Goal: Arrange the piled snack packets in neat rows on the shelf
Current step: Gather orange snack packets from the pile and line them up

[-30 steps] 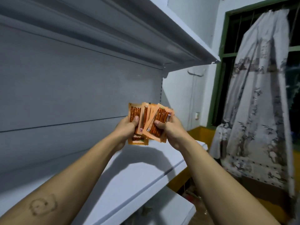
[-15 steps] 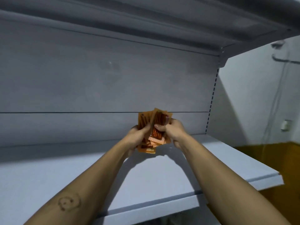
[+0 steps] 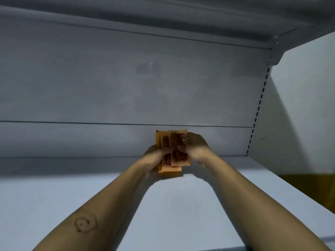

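Note:
Several orange snack packets (image 3: 172,142) with brown sticks printed on them form a bunch held upright between both hands. My left hand (image 3: 154,154) grips the bunch from the left, thumb across the front. My right hand (image 3: 194,146) grips it from the right, fingers curled over the top edge. The bunch hangs just above the rear part of the white shelf board (image 3: 181,205), close to the back panel. The backs of the packets are hidden.
A grey back panel (image 3: 126,87) rises behind the shelf, and an upper shelf (image 3: 163,13) overhangs it. A slotted upright (image 3: 257,109) marks the right end. Past it is a pale wall (image 3: 304,105) with a yellow lower band.
The view has swung left, away from the curtain and window, and now faces the shelf. Both hands have carried the bunch of packets in over the shelf board and squared it up from a fan.

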### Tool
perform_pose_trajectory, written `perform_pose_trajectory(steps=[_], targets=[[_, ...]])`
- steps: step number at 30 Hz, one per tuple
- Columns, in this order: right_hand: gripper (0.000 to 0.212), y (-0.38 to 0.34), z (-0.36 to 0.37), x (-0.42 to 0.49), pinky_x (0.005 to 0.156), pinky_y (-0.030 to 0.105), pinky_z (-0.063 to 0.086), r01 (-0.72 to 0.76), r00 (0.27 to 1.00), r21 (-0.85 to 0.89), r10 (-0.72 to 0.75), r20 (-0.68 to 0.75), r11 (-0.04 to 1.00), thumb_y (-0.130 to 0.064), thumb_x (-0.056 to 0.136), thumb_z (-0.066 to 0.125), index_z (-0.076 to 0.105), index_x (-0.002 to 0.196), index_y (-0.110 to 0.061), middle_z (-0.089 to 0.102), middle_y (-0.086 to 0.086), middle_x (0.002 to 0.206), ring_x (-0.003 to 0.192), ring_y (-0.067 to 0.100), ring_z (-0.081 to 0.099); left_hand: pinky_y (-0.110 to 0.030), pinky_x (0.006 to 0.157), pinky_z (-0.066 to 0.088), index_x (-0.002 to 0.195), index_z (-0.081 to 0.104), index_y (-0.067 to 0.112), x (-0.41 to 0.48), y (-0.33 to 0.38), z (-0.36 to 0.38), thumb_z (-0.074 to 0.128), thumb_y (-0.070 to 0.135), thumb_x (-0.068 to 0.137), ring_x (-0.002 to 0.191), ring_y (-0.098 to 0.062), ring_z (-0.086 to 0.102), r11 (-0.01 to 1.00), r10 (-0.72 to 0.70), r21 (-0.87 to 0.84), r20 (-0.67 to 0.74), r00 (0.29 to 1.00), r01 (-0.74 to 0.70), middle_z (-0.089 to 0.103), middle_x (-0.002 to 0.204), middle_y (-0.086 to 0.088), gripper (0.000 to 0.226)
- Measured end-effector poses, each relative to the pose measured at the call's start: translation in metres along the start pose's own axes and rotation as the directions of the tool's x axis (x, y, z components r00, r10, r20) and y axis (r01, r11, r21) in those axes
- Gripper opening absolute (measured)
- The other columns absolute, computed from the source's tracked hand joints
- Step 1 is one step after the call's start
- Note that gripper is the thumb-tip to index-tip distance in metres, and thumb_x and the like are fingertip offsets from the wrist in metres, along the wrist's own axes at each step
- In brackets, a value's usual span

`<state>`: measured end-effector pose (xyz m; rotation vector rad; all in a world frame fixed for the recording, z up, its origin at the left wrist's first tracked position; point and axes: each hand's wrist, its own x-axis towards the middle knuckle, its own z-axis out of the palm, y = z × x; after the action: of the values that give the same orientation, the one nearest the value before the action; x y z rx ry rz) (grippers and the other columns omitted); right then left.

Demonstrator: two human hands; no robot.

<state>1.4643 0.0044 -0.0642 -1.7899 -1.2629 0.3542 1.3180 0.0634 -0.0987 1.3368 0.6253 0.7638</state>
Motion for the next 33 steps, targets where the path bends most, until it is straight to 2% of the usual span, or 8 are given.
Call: perform_pose_trajectory(steps=[3,6,10,16,20,25,30,33], targets=[[0.03,0.012,-0.007,0.014,0.081,0.026,0.044,0.015,1.0,-0.265,-0.013,0.008,0.964,-0.024,0.085,0.075,0.065,0.112,-0.014,0.068,0.006,0.113,0.105,0.026,0.062,-0.046,0.066,0.06,0.117,0.063,0.0,0.003,-0.014,0.006,0.065,0.01,0.093,0.088,-0.036,0.074,0.995,-0.027,-0.094,0.009,1.0,0.028,0.074,0.102,-0.02,0.027],[0.032,0.04,-0.01,0.022,0.082,0.028,0.045,-0.083,0.994,-0.262,0.06,-0.095,0.962,-0.029,0.085,0.075,0.067,0.113,-0.015,0.068,0.007,0.116,0.106,0.027,0.062,-0.047,0.077,0.06,0.114,0.067,0.003,0.009,-0.021,-0.003,0.073,0.019,0.088,0.089,-0.034,0.074,1.0,0.017,0.019,-0.049,0.999,-0.016,0.076,0.1,-0.015,0.031],[0.043,0.072,-0.01,0.026,0.084,0.029,0.044,-0.142,0.988,-0.354,0.113,-0.101,0.924,-0.033,0.088,0.071,0.062,0.128,-0.019,0.065,0.007,0.125,0.112,0.028,0.06,-0.034,0.069,0.06,0.106,0.069,0.007,0.014,-0.025,-0.012,0.076,0.024,0.085,0.083,-0.027,0.075,0.998,0.028,0.065,-0.088,0.996,-0.023,0.077,0.097,-0.011,0.028],[0.062,0.076,-0.011,0.029,0.1,0.041,0.042,-0.178,0.982,-0.506,0.12,-0.145,0.844,-0.039,0.09,0.068,0.041,0.144,-0.022,0.046,0.013,0.138,0.126,0.033,0.045,-0.047,0.081,0.06,0.106,0.069,0.01,0.022,-0.022,-0.009,0.082,0.029,0.079,0.085,-0.03,0.075,0.995,0.011,0.096,-0.094,0.995,-0.002,0.077,0.095,-0.01,0.036],[0.051,0.071,-0.013,0.021,0.108,0.038,0.039,-0.001,0.999,-0.513,0.027,0.044,0.859,-0.031,0.091,0.066,0.051,0.139,-0.033,0.043,0.005,0.144,0.134,0.027,0.04,-0.041,0.067,0.061,0.106,0.068,0.008,0.022,-0.02,-0.016,0.08,0.03,0.08,0.08,-0.031,0.075,0.998,-0.008,0.067,-0.127,0.992,0.017,0.077,0.093,-0.011,0.036],[0.026,0.066,-0.012,0.005,0.089,0.034,0.051,0.055,0.96,-0.603,0.123,0.251,0.796,-0.031,0.095,0.059,0.071,0.115,-0.018,0.068,0.004,0.115,0.101,0.023,0.062,-0.042,0.069,0.061,0.106,0.068,0.009,0.02,-0.017,-0.017,0.078,0.031,0.083,0.081,-0.032,0.075,0.998,-0.01,0.065,-0.125,0.992,0.018,0.077,0.095,-0.011,0.034],[0.031,0.06,-0.012,0.002,0.09,0.035,0.047,0.018,0.985,-0.745,0.116,0.128,0.667,-0.044,0.099,0.047,0.066,0.118,-0.028,0.064,0.005,0.122,0.105,0.025,0.059,-0.038,0.064,0.059,0.108,0.068,0.007,0.011,-0.015,-0.011,0.077,0.03,0.083,0.083,-0.033,0.075,1.0,-0.011,0.021,-0.117,0.993,0.013,0.076,0.097,-0.013,0.036],[0.043,0.045,-0.017,-0.002,0.093,0.032,0.042,-0.011,0.997,-0.484,-0.026,-0.071,0.875,-0.051,0.098,0.049,0.056,0.135,-0.029,0.058,0.003,0.135,0.118,0.023,0.055,-0.042,0.063,0.06,0.108,0.068,0.008,0.005,-0.01,-0.01,0.076,0.034,0.084,0.081,-0.035,0.074,1.0,-0.008,-0.015,-0.11,0.994,0.006,0.076,0.096,-0.014,0.036]])
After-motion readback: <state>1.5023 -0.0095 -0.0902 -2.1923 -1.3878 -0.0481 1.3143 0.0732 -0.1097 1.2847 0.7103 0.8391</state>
